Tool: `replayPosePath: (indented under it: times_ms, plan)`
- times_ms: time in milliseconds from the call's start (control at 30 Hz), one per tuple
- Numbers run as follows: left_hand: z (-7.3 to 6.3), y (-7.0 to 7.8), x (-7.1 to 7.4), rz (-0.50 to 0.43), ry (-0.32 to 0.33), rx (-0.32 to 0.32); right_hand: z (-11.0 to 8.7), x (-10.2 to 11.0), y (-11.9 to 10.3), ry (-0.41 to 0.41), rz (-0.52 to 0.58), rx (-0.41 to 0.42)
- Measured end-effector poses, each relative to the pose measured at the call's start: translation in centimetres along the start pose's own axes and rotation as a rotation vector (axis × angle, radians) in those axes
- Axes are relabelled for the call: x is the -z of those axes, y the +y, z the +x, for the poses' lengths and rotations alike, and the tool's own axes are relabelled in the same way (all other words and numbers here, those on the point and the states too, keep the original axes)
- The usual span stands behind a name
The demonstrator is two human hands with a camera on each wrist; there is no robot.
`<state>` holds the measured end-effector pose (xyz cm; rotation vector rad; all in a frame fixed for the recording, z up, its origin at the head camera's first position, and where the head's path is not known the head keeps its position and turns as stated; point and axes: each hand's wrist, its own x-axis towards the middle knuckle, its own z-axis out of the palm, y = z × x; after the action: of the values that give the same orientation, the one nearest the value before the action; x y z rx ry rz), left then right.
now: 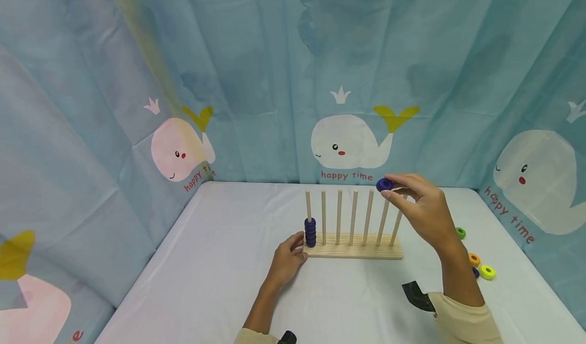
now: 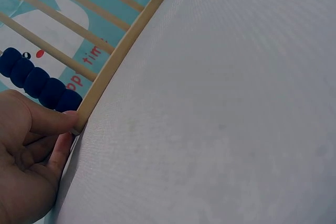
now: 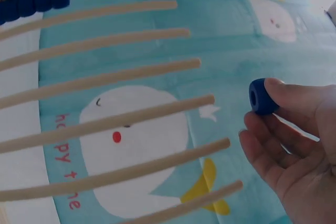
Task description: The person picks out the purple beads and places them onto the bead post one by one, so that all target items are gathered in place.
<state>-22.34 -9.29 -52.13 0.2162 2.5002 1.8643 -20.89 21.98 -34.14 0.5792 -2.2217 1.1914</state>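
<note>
A wooden peg rack (image 1: pixel 352 252) with several upright pegs stands on the white table. Dark blue beads (image 1: pixel 310 233) are stacked on its leftmost peg, also seen in the left wrist view as a row of blue beads (image 2: pixel 37 81). My left hand (image 1: pixel 288 260) pinches the left end of the rack's base, thumb and fingers at its corner. In my right hand (image 1: pixel 423 206) a blue bead (image 3: pixel 262 97) is pinched between thumb and fingers, its hole showing. That hand is raised near the tops of the right-hand pegs, and the bead is apart from the peg tips in the right wrist view.
On the right side of the table (image 1: pixel 206 283) lie loose beads: a green bead (image 1: pixel 460 233), an orange bead (image 1: pixel 474 259), a yellow bead (image 1: pixel 487 272) and a partly hidden dark blue bead (image 1: pixel 476 273). A blue curtain (image 1: pixel 256 79) with whale prints hangs behind the table and along its sides.
</note>
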Motion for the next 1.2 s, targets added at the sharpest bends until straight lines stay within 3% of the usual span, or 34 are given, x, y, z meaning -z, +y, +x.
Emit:
replayPosePath:
  times_ms: [600,700,933,1200]
  plan:
    - [0.0,0.0,0.0,-0.003,-0.003,-0.004,1.3,-3.0,-5.8,-0.077,0.062,0.044]
    - [0.0,0.0,0.0,-0.009,-0.006,-0.003,1.6,-3.6,-5.9,-0.093,0.096,0.066]
    - [0.2,-0.1,0.1,-0.014,-0.010,-0.020,2.1,-6.0,-2.5,-0.126,0.111,0.102]
    - [0.0,0.1,0.2,-0.012,-0.010,0.008,2.4,-7.4,-3.0,-0.139,0.105,0.126]
